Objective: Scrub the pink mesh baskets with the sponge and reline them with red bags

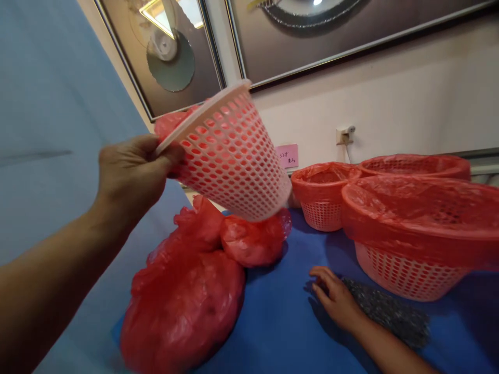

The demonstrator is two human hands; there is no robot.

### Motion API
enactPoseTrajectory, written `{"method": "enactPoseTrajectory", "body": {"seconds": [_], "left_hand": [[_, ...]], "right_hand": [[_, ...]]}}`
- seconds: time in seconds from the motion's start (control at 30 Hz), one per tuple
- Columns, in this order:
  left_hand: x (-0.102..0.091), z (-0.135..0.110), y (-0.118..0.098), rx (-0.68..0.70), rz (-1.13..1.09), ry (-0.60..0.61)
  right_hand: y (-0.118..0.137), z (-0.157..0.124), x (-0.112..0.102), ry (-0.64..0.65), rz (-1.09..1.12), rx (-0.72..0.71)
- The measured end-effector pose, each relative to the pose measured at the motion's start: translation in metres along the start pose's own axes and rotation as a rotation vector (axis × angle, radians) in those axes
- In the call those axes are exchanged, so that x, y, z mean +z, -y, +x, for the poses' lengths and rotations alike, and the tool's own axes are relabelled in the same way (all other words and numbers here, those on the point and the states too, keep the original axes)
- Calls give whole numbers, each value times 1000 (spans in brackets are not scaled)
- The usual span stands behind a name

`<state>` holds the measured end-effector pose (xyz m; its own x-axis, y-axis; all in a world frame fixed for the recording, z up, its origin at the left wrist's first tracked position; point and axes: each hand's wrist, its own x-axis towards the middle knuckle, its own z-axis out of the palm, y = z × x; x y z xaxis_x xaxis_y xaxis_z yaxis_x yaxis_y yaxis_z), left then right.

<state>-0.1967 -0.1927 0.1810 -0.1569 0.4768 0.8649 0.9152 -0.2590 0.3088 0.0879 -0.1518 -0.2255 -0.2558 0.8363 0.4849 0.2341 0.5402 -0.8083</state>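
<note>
My left hand [130, 174] grips the rim of a pink perforated plastic basket [234, 156] and holds it tilted in the air, with red plastic showing at its mouth. Below it lie bulging red plastic bags [187, 291] on the blue table cover [280, 327]. My right hand [333, 296] rests on the blue cover with its fingers stretched out flat, next to a dark grey speckled patch [390, 311] of something I cannot make out.
Three baskets lined with red plastic stand at the right: a small one [322, 195], a large near one [417, 234] and one behind [417, 165]. Framed pictures [171, 57] hang on the wall, with a wall socket [345, 134] and a pink note [287, 155] below.
</note>
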Motion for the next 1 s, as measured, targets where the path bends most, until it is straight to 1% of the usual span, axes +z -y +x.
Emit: {"method": "enactPoseTrajectory", "body": {"seconds": [0.03, 0.07, 0.1, 0.13, 0.2, 0.27, 0.3, 0.33, 0.4, 0.47, 0.5, 0.57, 0.63, 0.67, 0.7, 0.73, 0.77, 0.8, 0.87, 0.9, 0.93, 0.97, 1.0], "left_hand": [[-8, -18, -13, 38, -27, 93], [-14, -36, -24, 96, -17, 150], [-18, -55, -32, 168, -5, 190], [-19, -74, -38, 260, 2, 260], [-14, -111, -44, 438, -10, 359], [-5, -145, -45, 539, -53, 441], [0, -160, -45, 549, -80, 511], [4, -174, -46, 557, -101, 574], [5, -192, -47, 544, -106, 710], [-3, -196, -50, 483, -80, 857], [-10, -193, -52, 435, -77, 923], [-24, -178, -55, 335, -102, 992], [-31, -156, -58, 265, -122, 936], [-29, -145, -60, 257, -121, 901], [-23, -135, -62, 267, -116, 890], [-13, -126, -64, 301, -118, 933], [0, -119, -65, 337, -113, 1022], [16, -115, -66, 364, -94, 1135], [49, -115, -66, 382, 8, 1346], [65, -118, -65, 385, 78, 1423], [79, -122, -64, 397, 140, 1470], [92, -125, -62, 431, 170, 1478], [103, -128, -61, 476, 166, 1453]], "right_hand": [[12, 1, -5, -124, 8, -39], [27, 2, -11, -247, 7, -85], [44, 2, -19, -364, 1, -134], [63, 2, -29, -479, -6, -187], [102, -1, -49, -658, 1, -297], [135, -4, -69, -763, 1, -435], [149, -6, -78, -763, -35, -510], [159, -6, -85, -715, -92, -587], [170, -5, -96, -513, -238, -725], [173, -2, -100, -324, -340, -834], [172, -1, -101, -273, -365, -864], [170, 1, -99, -263, -373, -887], [169, 1, -97, -271, -361, -864], [169, 1, -96, -277, -355, -853], [170, 1, -95, -284, -350, -845], [171, 0, -94, -290, -344, -840], [172, 0, -94, -293, -337, -836], [173, 0, -94, -295, -329, -836], [175, -1, -94, -286, -316, -834], [175, -2, -93, -279, -312, -830], [176, -2, -93, -275, -312, -825], [176, -2, -92, -275, -315, -821], [177, -2, -91, -278, -322, -818]]}}
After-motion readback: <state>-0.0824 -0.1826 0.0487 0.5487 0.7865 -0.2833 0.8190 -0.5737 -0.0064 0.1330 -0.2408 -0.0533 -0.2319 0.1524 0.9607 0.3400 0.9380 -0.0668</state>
